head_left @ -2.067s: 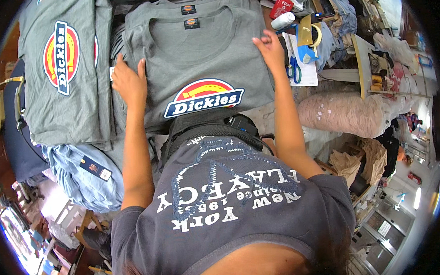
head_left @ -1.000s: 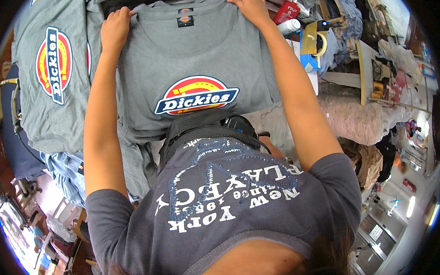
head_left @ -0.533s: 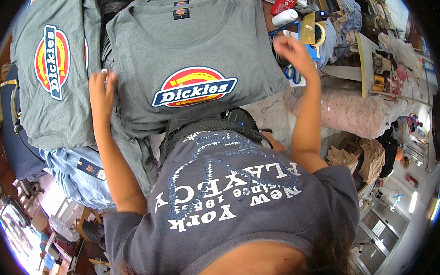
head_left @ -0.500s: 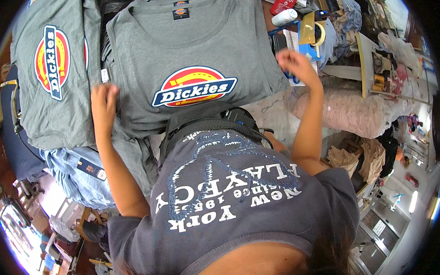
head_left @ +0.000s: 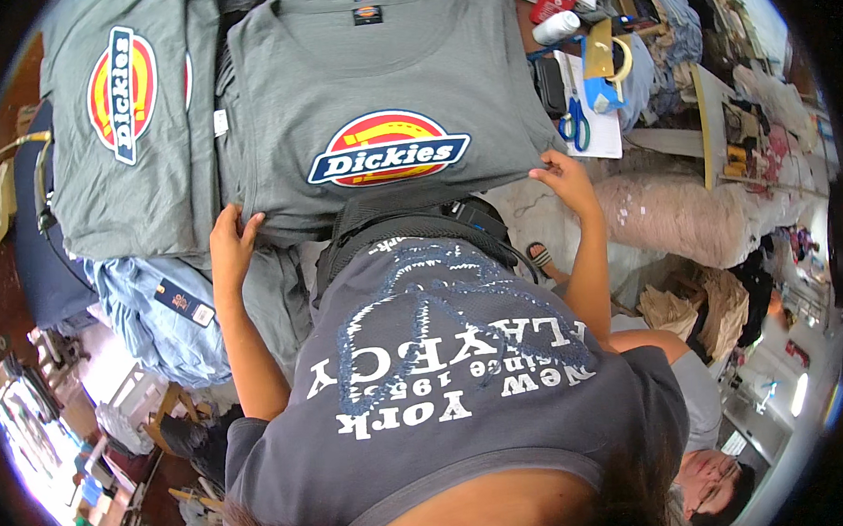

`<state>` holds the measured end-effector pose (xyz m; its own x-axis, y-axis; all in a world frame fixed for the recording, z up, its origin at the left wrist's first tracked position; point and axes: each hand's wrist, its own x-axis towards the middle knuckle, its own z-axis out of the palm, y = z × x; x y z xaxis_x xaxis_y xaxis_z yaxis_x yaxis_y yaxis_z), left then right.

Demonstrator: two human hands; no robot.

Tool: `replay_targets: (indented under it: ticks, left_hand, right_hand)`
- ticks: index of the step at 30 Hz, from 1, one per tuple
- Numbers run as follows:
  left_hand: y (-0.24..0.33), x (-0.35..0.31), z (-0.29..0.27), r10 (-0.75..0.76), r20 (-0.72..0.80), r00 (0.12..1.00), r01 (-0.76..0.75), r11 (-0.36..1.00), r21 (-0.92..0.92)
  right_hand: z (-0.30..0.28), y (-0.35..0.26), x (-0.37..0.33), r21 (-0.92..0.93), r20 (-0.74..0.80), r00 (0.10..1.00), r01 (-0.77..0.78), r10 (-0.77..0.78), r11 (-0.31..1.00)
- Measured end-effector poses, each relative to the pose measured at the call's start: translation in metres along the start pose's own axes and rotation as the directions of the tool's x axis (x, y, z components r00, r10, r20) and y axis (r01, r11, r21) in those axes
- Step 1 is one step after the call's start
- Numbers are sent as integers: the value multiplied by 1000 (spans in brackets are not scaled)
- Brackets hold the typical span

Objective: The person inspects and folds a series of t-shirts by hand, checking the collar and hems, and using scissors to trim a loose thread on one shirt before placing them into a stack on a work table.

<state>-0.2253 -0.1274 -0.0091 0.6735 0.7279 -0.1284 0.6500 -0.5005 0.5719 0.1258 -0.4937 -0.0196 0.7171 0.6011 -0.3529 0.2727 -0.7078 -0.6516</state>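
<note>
A grey scoop-neck shirt [head_left: 413,71] with a red, yellow and blue emblem lies spread face up in front of me, its collar away from me. At its near left corner, my left hand [head_left: 236,245] has thumb and fingers bent round the edge of the cloth. My right hand [head_left: 569,183] pinches the near right corner between thumb and fingers. Close to my left hand, a stack of folded grey shirts [head_left: 80,198] bears the same emblem turned sideways. A small white tag [head_left: 221,122] shows between stack and shirt.
Blue-handled scissors [head_left: 574,125], a tape roll [head_left: 622,59], a white bottle [head_left: 556,28] and a red packet [head_left: 553,1] lie at the far right. Light blue garments [head_left: 151,322] hang at left. A plastic-wrapped roll [head_left: 669,213] stands right. Another person [head_left: 701,411] is behind at lower right.
My right hand has come down from the shirt's right side to its near corner and grips it. My left hand has moved to the near left corner. Another person has come into view.
</note>
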Motion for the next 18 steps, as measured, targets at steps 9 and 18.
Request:
replay_targets:
  ticks: [9,18]
  left_hand:
    - [-29,-14,6,-323,172,931,314,461,-830]
    - [4,-17,34,-350,-316,882,330,937,-117]
  right_hand:
    - [-7,29,1,655,-116,988,-3,105,755]
    - [2,11,2,446,-61,990,-84,124,891]
